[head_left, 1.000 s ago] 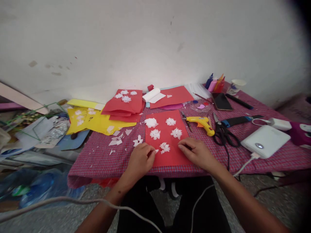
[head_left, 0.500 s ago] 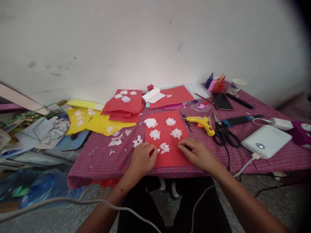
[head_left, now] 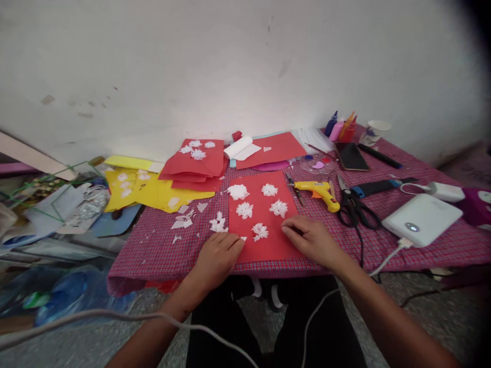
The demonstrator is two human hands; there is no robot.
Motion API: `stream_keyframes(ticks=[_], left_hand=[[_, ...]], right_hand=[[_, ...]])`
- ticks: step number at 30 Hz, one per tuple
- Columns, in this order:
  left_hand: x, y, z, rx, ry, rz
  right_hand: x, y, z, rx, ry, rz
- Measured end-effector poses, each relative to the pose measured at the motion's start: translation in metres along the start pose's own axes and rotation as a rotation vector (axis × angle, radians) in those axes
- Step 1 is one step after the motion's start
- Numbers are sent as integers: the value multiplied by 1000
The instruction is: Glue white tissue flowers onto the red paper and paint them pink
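Pink checked cloth (head_left: pixel 153 250) under red rectangular paper sheet (head_left: pixel 264 251) bearing white ruffled paper flowers (head_left: pixel 260 231). Your left hand (head_left: pixel 218 255): fingers together, pinch unclear; right hand (head_left: pixel 312 241): loosely curled, grip unclear — either, brushing sideways, could drag sheet, flatten flowers.

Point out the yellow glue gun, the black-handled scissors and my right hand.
Yellow glue gun (head_left: pixel 317 191): head view, on its body.
Black-handled scissors (head_left: pixel 350 200): head view, near the pivot.
Right hand (head_left: pixel 310 239): head view, back of hand.

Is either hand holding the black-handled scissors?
No, the scissors lie on the checked cloth beside the yellow glue gun, and the left hand and right hand are at the red sheet.
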State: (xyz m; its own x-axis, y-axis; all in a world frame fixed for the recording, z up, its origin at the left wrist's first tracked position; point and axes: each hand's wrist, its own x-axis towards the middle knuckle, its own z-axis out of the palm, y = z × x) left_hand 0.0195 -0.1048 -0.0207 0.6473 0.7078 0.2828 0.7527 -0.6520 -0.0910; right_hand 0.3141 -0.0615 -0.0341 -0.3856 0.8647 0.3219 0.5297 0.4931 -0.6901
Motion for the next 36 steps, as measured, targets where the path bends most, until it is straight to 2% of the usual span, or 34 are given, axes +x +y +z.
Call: stream_keyframes(ticks=[6, 10, 13, 15, 18, 23, 30, 36], left_hand=[[-4, 7, -6, -192, 58, -27], [-7, 8, -7, -293, 152, -75], [-7, 9, -8, -324, 243, -154], [-6, 10, -9, -332, 260, -234], [-2, 12, -10, -338, 179, -314], [6, 14, -10, -342, 44, -306], [12, 14, -7, -334, -11, -301], [18, 9, -2, -343, -8, -339]], right_hand=[[1, -1, 0, 6, -1, 16], [1, -2, -1, 13, -5, 22], [0, -2, -1, 19, -1, 14], [0, -1, -1, 16, -2, 8], [0, -2, -1, 3, 2, 6], [1, -4, -2, -13, 7, 1], [0, -3, -2, -1, 13, 4], [1, -3, -2, 2, 17, -8]])
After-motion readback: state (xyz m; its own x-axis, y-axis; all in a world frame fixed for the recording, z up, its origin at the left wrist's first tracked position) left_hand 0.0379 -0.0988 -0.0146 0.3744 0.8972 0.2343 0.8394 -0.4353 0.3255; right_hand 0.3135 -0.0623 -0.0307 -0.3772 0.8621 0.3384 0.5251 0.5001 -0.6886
